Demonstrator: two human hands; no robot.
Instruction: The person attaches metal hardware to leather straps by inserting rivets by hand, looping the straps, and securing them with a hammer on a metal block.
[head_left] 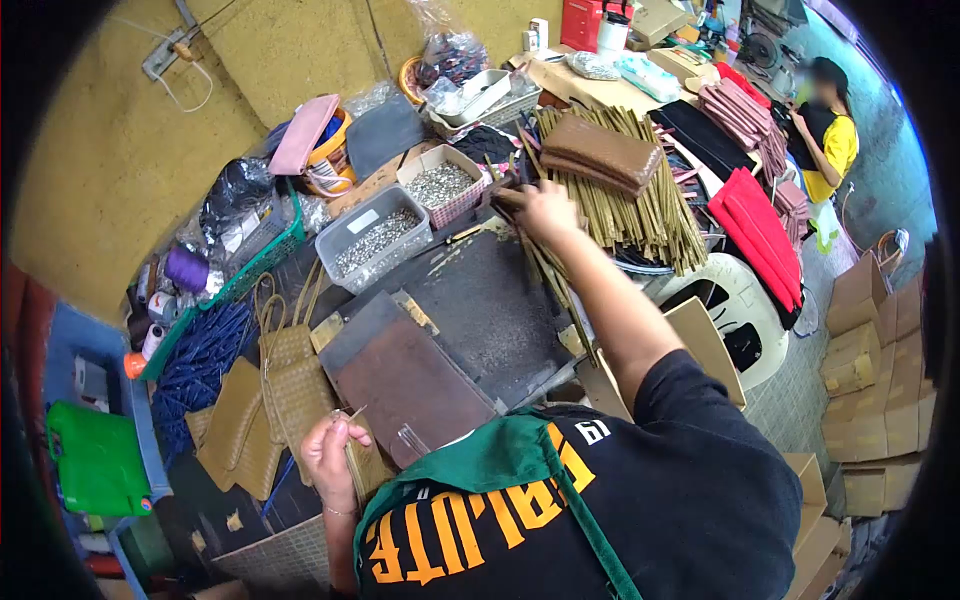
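My left hand [335, 455] is low at the left, its fingers pinched round a small thin item that I cannot make out, beside woven tan leather pieces [300, 385]. My right hand [548, 212] reaches over the far side of the dark work surface [500, 300], its fingers at dark and olive strips [545, 265]; whether it grips them is unclear. Right of it, a brown woven pouch [600, 155] lies on a large pile of olive strips [670, 225]. A brown flat sheet [410, 375] lies between my hands.
Bins of small metal parts [375, 245] stand behind the surface. Blue strips [205, 350] and a purple thread spool [187, 270] are at the left. Red material [755, 235] lies on a white chair [765, 300]. A person in yellow [840, 145] stands far right, near cardboard boxes [860, 360].
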